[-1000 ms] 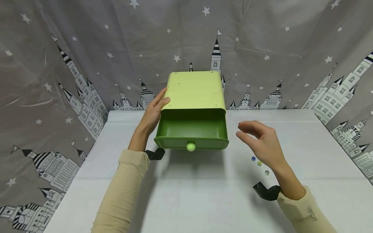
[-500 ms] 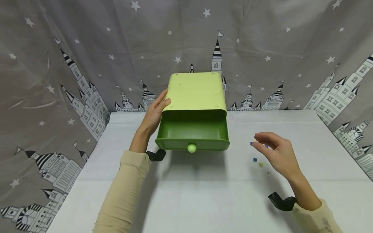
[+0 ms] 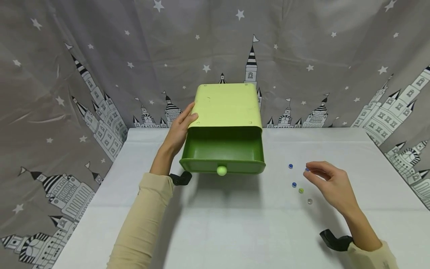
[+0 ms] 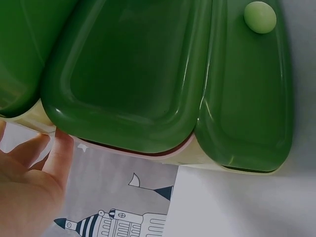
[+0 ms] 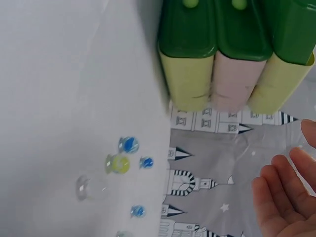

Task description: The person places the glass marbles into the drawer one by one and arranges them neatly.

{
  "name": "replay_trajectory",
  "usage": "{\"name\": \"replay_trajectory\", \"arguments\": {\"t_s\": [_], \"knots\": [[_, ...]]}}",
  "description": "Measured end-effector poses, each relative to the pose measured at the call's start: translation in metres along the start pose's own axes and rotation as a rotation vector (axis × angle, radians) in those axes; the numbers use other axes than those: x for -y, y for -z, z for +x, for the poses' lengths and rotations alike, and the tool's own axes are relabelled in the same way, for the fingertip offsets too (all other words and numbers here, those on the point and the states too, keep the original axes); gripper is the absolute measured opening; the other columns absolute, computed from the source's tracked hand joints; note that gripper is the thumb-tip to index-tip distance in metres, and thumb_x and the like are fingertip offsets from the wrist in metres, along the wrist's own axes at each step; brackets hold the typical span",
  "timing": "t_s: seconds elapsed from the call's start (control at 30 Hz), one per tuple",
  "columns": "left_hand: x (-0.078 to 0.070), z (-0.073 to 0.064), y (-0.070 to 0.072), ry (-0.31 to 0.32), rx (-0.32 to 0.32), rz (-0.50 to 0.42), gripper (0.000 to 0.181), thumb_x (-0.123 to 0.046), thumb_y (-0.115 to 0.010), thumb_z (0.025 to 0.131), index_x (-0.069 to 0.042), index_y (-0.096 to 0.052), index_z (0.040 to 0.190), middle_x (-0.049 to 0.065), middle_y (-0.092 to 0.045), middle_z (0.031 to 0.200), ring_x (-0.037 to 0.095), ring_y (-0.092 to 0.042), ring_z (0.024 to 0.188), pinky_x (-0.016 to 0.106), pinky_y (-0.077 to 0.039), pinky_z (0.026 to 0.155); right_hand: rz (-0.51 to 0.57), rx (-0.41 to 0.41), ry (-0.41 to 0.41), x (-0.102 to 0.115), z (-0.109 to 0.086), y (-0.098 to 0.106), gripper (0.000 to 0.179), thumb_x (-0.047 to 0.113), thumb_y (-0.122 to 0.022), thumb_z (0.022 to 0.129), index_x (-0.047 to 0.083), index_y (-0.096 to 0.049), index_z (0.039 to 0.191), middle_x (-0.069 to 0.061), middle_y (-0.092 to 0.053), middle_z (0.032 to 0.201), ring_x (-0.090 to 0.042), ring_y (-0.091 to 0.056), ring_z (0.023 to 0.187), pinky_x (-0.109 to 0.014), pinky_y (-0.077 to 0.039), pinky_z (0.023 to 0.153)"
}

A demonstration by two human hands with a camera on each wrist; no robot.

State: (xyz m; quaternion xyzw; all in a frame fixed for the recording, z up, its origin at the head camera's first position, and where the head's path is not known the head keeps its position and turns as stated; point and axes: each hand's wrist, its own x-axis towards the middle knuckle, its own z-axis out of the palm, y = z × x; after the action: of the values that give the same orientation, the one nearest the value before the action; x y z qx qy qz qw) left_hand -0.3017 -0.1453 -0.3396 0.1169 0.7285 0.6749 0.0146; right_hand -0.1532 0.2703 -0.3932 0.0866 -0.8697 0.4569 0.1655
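A small cabinet with a pale yellow-green top (image 3: 228, 104) stands at the middle of the table. Its green top drawer (image 3: 223, 147) is pulled out, with nothing visible inside, and has a round light-green knob (image 3: 221, 170). My left hand (image 3: 176, 134) rests on the cabinet's left side near the top, fingers fairly straight. To the right, my right hand (image 3: 332, 183) hovers above the table with relaxed, bent fingers and nothing visible in them. Near it lie glass marbles: blue ones (image 3: 290, 166) (image 3: 294, 184), a yellow-green one (image 3: 301, 190) and a clear one (image 3: 309, 201). Another blue marble (image 3: 307, 169) shows by the fingertips.
Two lower drawers (image 5: 243, 29) (image 5: 187, 29) are pushed in, seen in the right wrist view, one in a pinkish tier. A white cloth (image 3: 228, 239) covers the table. Behind it hangs a grey curtain (image 3: 161, 45) printed with castles and stars.
My right hand has moved right and down, away from the open drawer, uncovering blue marbles on the table. My left hand stays on the cabinet.
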Motion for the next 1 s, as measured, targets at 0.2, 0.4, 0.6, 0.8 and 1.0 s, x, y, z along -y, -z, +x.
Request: {"name": "replay_trajectory", "arguments": {"t_s": [0.2, 0.4, 0.6, 0.8, 1.0], "knots": [[-0.001, -0.001, -0.001, -0.025, 0.0, 0.005, 0.058, -0.034, -0.05, 0.104, -0.029, -0.027, 0.157, -0.006, -0.018, 0.162, 0.011, -0.014, 0.147, 0.037, -0.021, 0.116, -0.001, 0.004, -0.015, -0.011, -0.007, 0.003, 0.024, 0.005, -0.074, 0.088, -0.002, -0.071, 0.112, 0.013, -0.066, 0.103, 0.005, -0.06, 0.092, -0.008, -0.046, 0.081], [-0.001, 0.0, -0.001, -0.024, 0.0, -0.001, 0.058, -0.034, -0.05, 0.104, -0.029, -0.028, 0.157, -0.006, -0.019, 0.162, 0.011, -0.016, 0.146, 0.037, -0.023, 0.115, -0.044, 0.095, -0.079, -0.025, -0.014, 0.004, 0.029, 0.011, -0.073, 0.09, -0.002, -0.069, 0.116, -0.013, -0.068, 0.111, 0.008, -0.057, 0.092, -0.008, -0.045, 0.078], [0.001, -0.001, 0.0, -0.015, -0.006, -0.003, 0.058, -0.034, -0.05, 0.104, -0.029, -0.029, 0.157, -0.005, -0.019, 0.162, 0.01, -0.017, 0.146, 0.037, -0.023, 0.115, -0.084, 0.179, -0.098, -0.035, -0.018, -0.003, 0.03, 0.012, -0.074, 0.09, -0.004, -0.069, 0.115, -0.017, -0.067, 0.109, -0.013, -0.063, 0.095, -0.011, -0.047, 0.079], [0.001, -0.001, 0.0, -0.018, -0.002, -0.002, 0.058, -0.035, -0.05, 0.104, -0.029, -0.028, 0.157, -0.006, -0.018, 0.162, 0.011, -0.016, 0.146, 0.038, -0.022, 0.116, -0.137, 0.178, -0.105, -0.041, -0.018, -0.01, 0.029, 0.012, -0.075, 0.088, -0.005, -0.07, 0.111, -0.014, -0.068, 0.103, -0.017, -0.063, 0.09, -0.017, -0.05, 0.077], [0.0, -0.002, -0.001, -0.02, 0.001, -0.013, 0.058, -0.033, -0.05, 0.104, -0.029, -0.027, 0.158, -0.006, -0.017, 0.163, 0.011, -0.015, 0.146, 0.038, -0.022, 0.116, -0.186, 0.214, -0.142, -0.045, -0.02, -0.018, 0.027, 0.009, -0.074, 0.088, -0.008, -0.07, 0.109, -0.009, -0.066, 0.093, -0.024, -0.063, 0.086, -0.028, -0.051, 0.07]]}}
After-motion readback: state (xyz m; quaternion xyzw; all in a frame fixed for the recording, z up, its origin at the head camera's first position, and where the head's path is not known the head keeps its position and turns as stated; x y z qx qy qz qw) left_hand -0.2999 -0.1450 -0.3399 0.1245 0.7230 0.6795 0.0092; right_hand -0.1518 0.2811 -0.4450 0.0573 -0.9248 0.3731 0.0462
